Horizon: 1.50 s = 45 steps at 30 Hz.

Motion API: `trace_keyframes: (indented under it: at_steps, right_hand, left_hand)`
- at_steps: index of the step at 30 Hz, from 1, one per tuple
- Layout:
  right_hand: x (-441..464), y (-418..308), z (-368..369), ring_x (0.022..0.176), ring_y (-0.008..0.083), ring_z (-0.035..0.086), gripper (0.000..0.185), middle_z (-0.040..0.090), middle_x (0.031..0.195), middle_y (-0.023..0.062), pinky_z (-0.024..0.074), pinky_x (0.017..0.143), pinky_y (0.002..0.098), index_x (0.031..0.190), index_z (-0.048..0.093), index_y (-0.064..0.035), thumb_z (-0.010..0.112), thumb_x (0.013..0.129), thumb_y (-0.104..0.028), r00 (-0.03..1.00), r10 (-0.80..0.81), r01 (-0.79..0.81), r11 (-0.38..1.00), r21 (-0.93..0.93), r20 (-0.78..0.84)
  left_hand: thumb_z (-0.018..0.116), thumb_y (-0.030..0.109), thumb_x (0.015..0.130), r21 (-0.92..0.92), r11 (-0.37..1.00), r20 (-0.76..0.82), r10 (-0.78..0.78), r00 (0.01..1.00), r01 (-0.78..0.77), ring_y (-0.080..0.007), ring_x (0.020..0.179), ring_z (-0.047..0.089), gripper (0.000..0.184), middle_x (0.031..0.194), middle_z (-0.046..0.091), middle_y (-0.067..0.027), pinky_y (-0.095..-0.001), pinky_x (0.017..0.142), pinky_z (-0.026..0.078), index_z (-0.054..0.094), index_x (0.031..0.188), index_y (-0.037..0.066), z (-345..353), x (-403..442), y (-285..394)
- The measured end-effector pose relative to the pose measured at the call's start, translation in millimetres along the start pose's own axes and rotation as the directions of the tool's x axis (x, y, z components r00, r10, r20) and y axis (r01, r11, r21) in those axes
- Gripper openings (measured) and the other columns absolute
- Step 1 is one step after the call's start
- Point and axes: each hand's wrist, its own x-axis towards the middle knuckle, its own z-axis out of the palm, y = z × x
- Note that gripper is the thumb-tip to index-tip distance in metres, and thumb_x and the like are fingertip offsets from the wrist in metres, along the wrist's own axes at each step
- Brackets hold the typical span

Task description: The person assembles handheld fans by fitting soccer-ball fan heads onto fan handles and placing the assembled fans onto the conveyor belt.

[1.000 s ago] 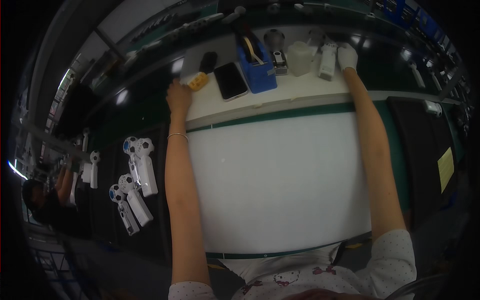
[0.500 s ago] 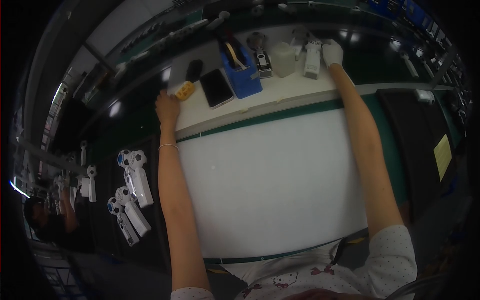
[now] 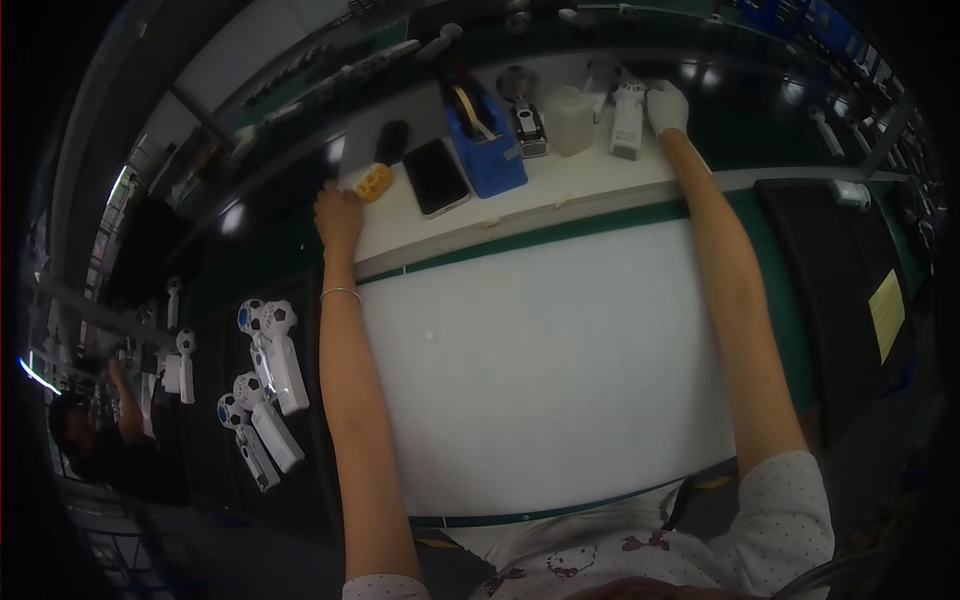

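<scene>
My bare left hand (image 3: pixel 338 212) is at the left end of a raised white shelf (image 3: pixel 400 240), fingers curled round its edge. Just beside it, a yellow block with holes (image 3: pixel 373 182) lies on the shelf. My right hand (image 3: pixel 668 106), in a white glove, grips the shelf's right end, its far fingers partly hidden. Close to the glove stands a white handheld device (image 3: pixel 627 122) with a round patterned head. Between my hands are a black-screened phone (image 3: pixel 436 178), a blue tape dispenser (image 3: pixel 490 150), a silver-and-white device (image 3: pixel 530 125) and a translucent bottle (image 3: pixel 570 122).
A white mat (image 3: pixel 550 370) covers the bench before me. Several white devices (image 3: pixel 275 380) lie in a dark tray on the left. On the right, a dark tray (image 3: pixel 830 280) bears a yellow note (image 3: pixel 886 315). A person (image 3: pixel 110 435) sits at far left.
The whole view has shifted very slightly. Both my hands stay at the shelf's ends, and the things on it keep their places. At far left, the other person's arm has moved a little.
</scene>
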Motion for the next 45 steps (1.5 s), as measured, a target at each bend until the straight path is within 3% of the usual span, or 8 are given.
trace_keyframes:
  at_steps: [25, 28, 30, 34, 36, 42, 45]
  right_hand:
    - [-4.1, -3.5, -1.0, 0.097, 0.0271, 0.063, 0.031, 0.066, 0.105, 0.0134, 0.0473, 0.086, 0.0335, 0.104, 0.068, -0.0096, 0.049, 0.081, -0.013, 1.000, -0.006, 0.005, 0.999, -0.032, -0.030]
    - [-2.5, 2.3, 0.4, 0.097, 0.0270, 0.063, 0.031, 0.067, 0.104, 0.0131, 0.0478, 0.085, 0.0331, 0.105, 0.069, -0.0097, 0.050, 0.080, -0.014, 0.998, -0.051, 0.046, 0.987, -0.156, -0.024]
    - [-3.9, 3.4, 0.2, 0.096, 0.0274, 0.064, 0.031, 0.067, 0.104, 0.0133, 0.0482, 0.085, 0.0332, 0.105, 0.069, -0.0099, 0.051, 0.080, -0.015, 0.998, -0.052, 0.052, 0.999, 0.004, -0.037]
    - [-1.6, 5.1, 0.3, 0.095, 0.0279, 0.064, 0.030, 0.067, 0.103, 0.0140, 0.0485, 0.085, 0.0335, 0.104, 0.069, -0.0098, 0.051, 0.080, -0.015, 0.995, -0.085, 0.086, 0.996, 0.014, -0.042]
    - [-2.8, 4.2, -2.9, 0.103, 0.0287, 0.059, 0.033, 0.063, 0.110, 0.0163, 0.0444, 0.088, 0.0351, 0.111, 0.063, -0.0065, 0.048, 0.084, -0.018, 0.996, -0.078, 0.079, 0.997, -0.017, 0.038]
    - [1.1, 6.1, 1.4, 0.096, 0.0280, 0.063, 0.031, 0.067, 0.104, 0.0138, 0.0479, 0.086, 0.0337, 0.104, 0.069, -0.0106, 0.050, 0.081, -0.016, 0.989, -0.142, 0.137, 0.984, -0.118, -0.041]
    - [1.5, 6.2, 1.6, 0.096, 0.0279, 0.063, 0.031, 0.067, 0.104, 0.0137, 0.0480, 0.086, 0.0336, 0.104, 0.069, -0.0102, 0.050, 0.081, -0.016, 0.994, -0.104, 0.102, 0.993, -0.063, -0.029]
  left_hand:
    - [0.047, 0.019, 0.091, 0.019, 1.000, 0.024, -0.008, 1.000, 0.007, -0.0330, 0.108, 0.054, 0.034, 0.119, 0.055, -0.0190, -0.0430, 0.091, 0.044, 0.051, 0.121, 0.002, -4.6, -0.8, 2.9]
    - [0.046, 0.020, 0.092, 0.014, 1.000, 0.038, -0.002, 0.999, 0.001, -0.0331, 0.109, 0.054, 0.035, 0.119, 0.055, -0.0193, -0.0428, 0.092, 0.044, 0.051, 0.121, 0.002, -4.2, 0.4, 1.9]
    - [0.045, 0.021, 0.092, 0.025, 1.000, 0.055, 0.007, 0.998, -0.009, -0.0332, 0.109, 0.054, 0.035, 0.120, 0.055, -0.0195, -0.0427, 0.092, 0.044, 0.051, 0.121, 0.002, -2.8, -2.1, 0.5]
    - [0.043, 0.022, 0.093, 0.040, 0.999, 0.054, -0.002, 0.999, 0.000, -0.0332, 0.110, 0.053, 0.037, 0.121, 0.054, -0.0196, -0.0424, 0.093, 0.044, 0.051, 0.123, 0.002, -2.1, 0.9, 1.8]
    - [0.042, 0.021, 0.093, 0.032, 0.999, 0.045, -0.007, 0.999, 0.005, -0.0332, 0.110, 0.053, 0.037, 0.122, 0.054, -0.0195, -0.0423, 0.093, 0.044, 0.051, 0.123, 0.002, 0.7, 2.5, 0.0]
    - [0.044, 0.022, 0.091, 0.033, 0.999, 0.005, 0.018, 1.000, -0.019, -0.0357, 0.108, 0.056, 0.037, 0.117, 0.057, -0.0217, -0.0423, 0.092, 0.045, 0.053, 0.121, 0.004, 1.1, 3.2, -0.9]
    - [0.043, 0.022, 0.093, 0.042, 0.999, 0.045, 0.009, 0.999, -0.011, -0.0334, 0.111, 0.053, 0.037, 0.121, 0.055, -0.0190, -0.0425, 0.093, 0.044, 0.051, 0.124, 0.004, -0.9, 2.6, -0.4]
